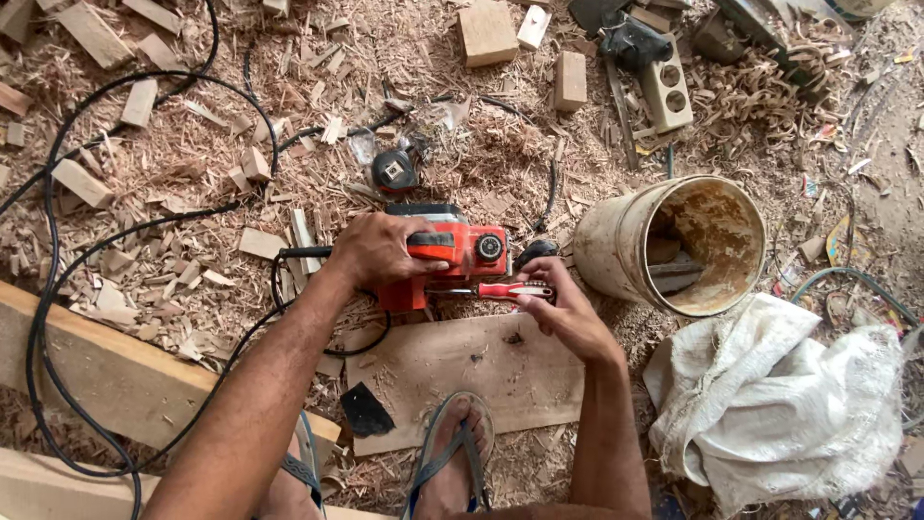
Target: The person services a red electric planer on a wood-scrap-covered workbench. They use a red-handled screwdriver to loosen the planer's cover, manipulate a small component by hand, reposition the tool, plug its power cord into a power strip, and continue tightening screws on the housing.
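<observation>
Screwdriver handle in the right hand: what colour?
Red with white, on the screwdriver in the right hand; head view.

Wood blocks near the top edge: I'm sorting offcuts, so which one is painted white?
The small white block at the top, just right of the big square tan block. The tall block below it and the others are bare tan wood.

Tipped bucket [616,252], white sack [770,404], plank [96,366], offcuts & shavings.
</observation>
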